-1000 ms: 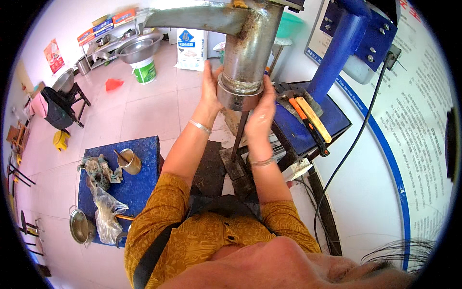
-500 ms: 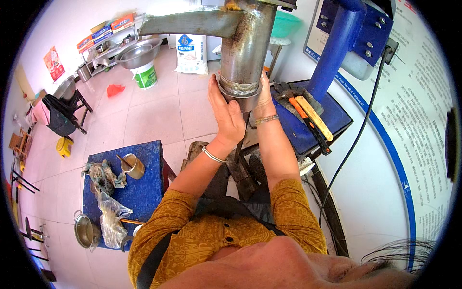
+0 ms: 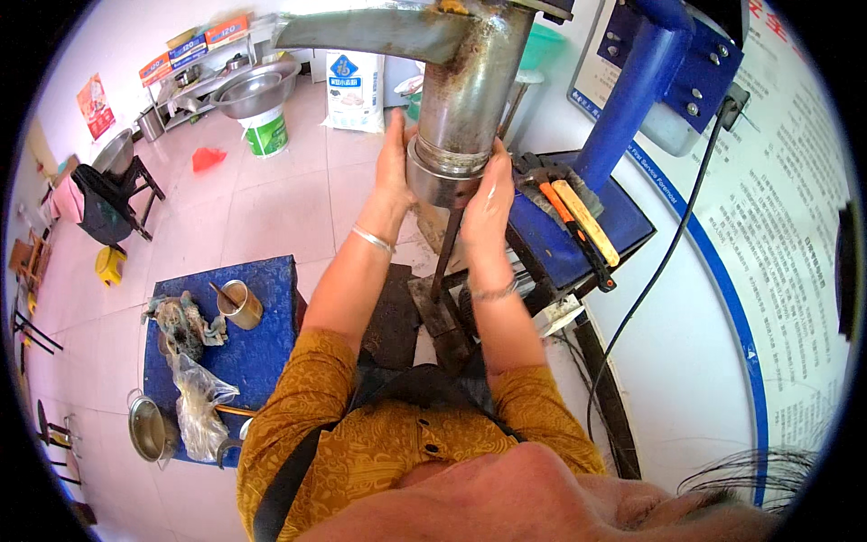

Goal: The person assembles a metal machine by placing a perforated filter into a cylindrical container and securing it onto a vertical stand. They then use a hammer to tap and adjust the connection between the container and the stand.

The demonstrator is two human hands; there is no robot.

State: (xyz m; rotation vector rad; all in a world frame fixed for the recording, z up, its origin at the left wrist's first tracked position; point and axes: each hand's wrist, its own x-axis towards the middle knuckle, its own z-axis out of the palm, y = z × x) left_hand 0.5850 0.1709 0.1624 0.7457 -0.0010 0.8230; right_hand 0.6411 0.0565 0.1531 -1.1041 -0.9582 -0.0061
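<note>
A vertical steel cylinder (image 3: 456,99) hangs at the top middle, with a long metal trough (image 3: 361,38) jutting left from it. A threaded end cap (image 3: 438,181) sits on the cylinder's lower end, some thread showing above it. My left hand (image 3: 392,167) presses on the cap's left side, fingers pointing up and away. My right hand (image 3: 488,203) holds the cap's right side, its palm edge nearer to me; some of its fingers are hidden behind the metal. A dark metal rod (image 3: 446,253) shows below the cap.
At right, a blue stand (image 3: 623,217) bears a hammer (image 3: 573,221) and other tools beside a thick blue post (image 3: 632,99). A black cable (image 3: 657,242) hangs along the wall. At left, a blue table (image 3: 257,357) holds a metal cup (image 3: 242,307), rags and a plastic bag (image 3: 200,402).
My left hand has moved from the cap's front round to its left side. My right hand has come from behind to the right front. Whether the cap turned with them, I cannot tell.
</note>
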